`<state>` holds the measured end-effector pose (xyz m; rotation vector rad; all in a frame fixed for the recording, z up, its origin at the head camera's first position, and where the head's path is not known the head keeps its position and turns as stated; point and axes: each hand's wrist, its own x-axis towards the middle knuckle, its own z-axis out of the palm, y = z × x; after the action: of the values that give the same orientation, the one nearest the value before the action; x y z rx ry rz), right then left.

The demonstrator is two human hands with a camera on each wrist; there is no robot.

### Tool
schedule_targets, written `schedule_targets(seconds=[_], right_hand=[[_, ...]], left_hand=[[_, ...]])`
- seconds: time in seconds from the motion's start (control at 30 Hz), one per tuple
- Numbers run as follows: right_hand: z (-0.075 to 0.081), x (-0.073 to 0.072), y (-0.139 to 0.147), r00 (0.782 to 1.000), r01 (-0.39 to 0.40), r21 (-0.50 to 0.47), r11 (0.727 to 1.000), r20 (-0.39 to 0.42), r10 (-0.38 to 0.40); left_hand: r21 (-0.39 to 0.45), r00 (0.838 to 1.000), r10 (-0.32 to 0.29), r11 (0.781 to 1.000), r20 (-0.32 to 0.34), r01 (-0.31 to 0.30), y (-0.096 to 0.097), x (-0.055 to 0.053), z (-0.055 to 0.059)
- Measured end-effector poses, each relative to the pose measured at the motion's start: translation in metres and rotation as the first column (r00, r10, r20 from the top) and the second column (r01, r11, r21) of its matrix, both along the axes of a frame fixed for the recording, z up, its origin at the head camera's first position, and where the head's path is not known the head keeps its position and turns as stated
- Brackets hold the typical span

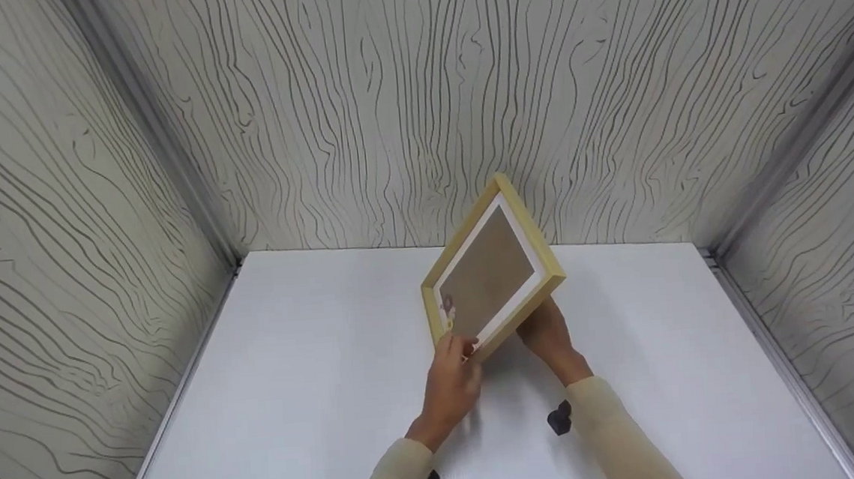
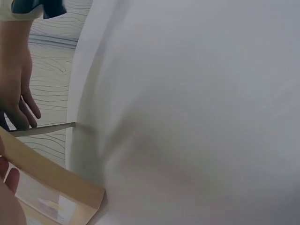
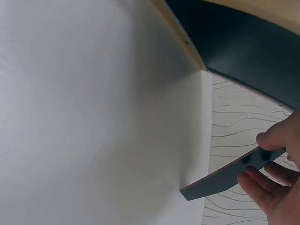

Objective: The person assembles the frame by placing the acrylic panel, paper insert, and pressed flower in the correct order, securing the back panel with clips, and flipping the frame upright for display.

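Observation:
A picture frame (image 1: 535,232) with a light wooden border and white mat leans tilted above the white table, its front toward me. At its lower corner my left hand (image 1: 452,384) grips the border, fingertips over the front. My right hand (image 1: 548,332) is behind the frame, partly hidden by it. In the right wrist view, that hand pinches a dark, flat stand leg (image 3: 218,180) between thumb and fingers. The leg stands out from the frame's dark back panel (image 3: 248,51), its free end low over the tabletop.
The white table (image 1: 293,369) lies under both hands. Wood-grain patterned panels (image 1: 403,106) rise at the back and both sides, joined by grey metal corner posts (image 1: 156,131). Dark wrist devices (image 1: 560,418) sit at both cuffs.

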<state>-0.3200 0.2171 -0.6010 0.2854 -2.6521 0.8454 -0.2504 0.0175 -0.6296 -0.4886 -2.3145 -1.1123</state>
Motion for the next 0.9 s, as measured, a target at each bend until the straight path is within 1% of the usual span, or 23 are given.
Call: schedule_targets(seconds=[0.03,0.07,0.13,0.17,0.23,0.27,0.33,0.4,0.47,0.5,0.53,0.57,0.63,0.67,0.73,0.8,0.87,0.9], right_hand=[[0.002,0.003,0.000,0.999,0.008,-0.105,0.994,0.044,-0.004],[0.004,0.006,0.000,0.997,0.023,-0.209,0.978,0.077,-0.007],[0.007,0.011,0.000,0.993,0.058,-0.317,0.947,0.113,-0.023],[0.009,0.015,0.000,0.993,0.074,-0.369,0.927,0.116,-0.033],[0.012,0.023,0.000,0.993,0.097,-0.481,0.871,0.104,-0.053],[0.013,0.027,-0.001,0.995,0.094,-0.539,0.837,0.083,-0.059],[0.015,0.037,-0.003,0.998,0.066,-0.654,0.754,0.036,-0.056],[0.016,0.047,-0.006,0.999,0.013,-0.735,0.678,-0.021,-0.042],[0.015,0.057,-0.011,0.998,-0.037,-0.772,0.634,-0.063,-0.018],[0.014,0.061,-0.013,0.997,-0.058,-0.779,0.624,-0.076,-0.003],[0.013,0.065,-0.016,0.996,-0.075,-0.782,0.619,-0.085,0.013],[0.012,0.069,-0.019,0.996,-0.082,-0.780,0.620,-0.081,0.030],[0.009,0.073,-0.025,0.996,-0.084,-0.769,0.634,-0.055,0.065],[0.008,0.074,-0.029,0.996,-0.076,-0.759,0.646,-0.032,0.079],[0.005,0.075,-0.037,0.995,-0.053,-0.730,0.681,0.022,0.100],[0.003,0.075,-0.044,0.991,-0.025,-0.685,0.728,0.081,0.110],[0.001,0.074,-0.051,0.987,0.002,-0.644,0.765,0.125,0.102],[0.001,0.073,-0.053,0.986,0.014,-0.628,0.778,0.137,0.093]], left_hand=[[0.033,1.000,-0.005,0.999,0.013,0.005,-0.002,-0.003,0.002],[0.065,1.000,-0.008,0.998,0.025,0.006,-0.005,-0.006,0.004],[0.119,0.999,-0.010,0.993,0.046,0.004,-0.012,-0.014,0.010],[0.146,0.998,-0.010,0.989,0.060,0.001,-0.017,-0.018,0.013],[0.186,0.997,-0.002,0.982,0.083,-0.014,-0.026,-0.028,0.018],[0.204,0.996,0.004,0.979,0.091,-0.022,-0.031,-0.033,0.021],[0.238,0.993,0.018,0.970,0.116,-0.045,-0.041,-0.042,0.025],[0.258,0.987,0.038,0.963,0.157,-0.078,-0.050,-0.050,0.027],[0.271,0.980,0.053,0.957,0.194,-0.106,-0.058,-0.056,0.028],[0.274,0.975,0.058,0.954,0.214,-0.117,-0.061,-0.058,0.029],[0.276,0.971,0.064,0.953,0.229,-0.127,-0.064,-0.060,0.028],[0.276,0.968,0.066,0.952,0.243,-0.134,-0.066,-0.062,0.028],[0.274,0.963,0.070,0.951,0.262,-0.143,-0.069,-0.065,0.027],[0.272,0.961,0.071,0.951,0.268,-0.146,-0.070,-0.067,0.026],[0.266,0.960,0.071,0.953,0.272,-0.146,-0.072,-0.069,0.024],[0.259,0.962,0.067,0.956,0.265,-0.138,-0.073,-0.070,0.022],[0.254,0.963,0.062,0.958,0.261,-0.131,-0.073,-0.071,0.021],[0.251,0.964,0.060,0.959,0.261,-0.128,-0.073,-0.071,0.020]])
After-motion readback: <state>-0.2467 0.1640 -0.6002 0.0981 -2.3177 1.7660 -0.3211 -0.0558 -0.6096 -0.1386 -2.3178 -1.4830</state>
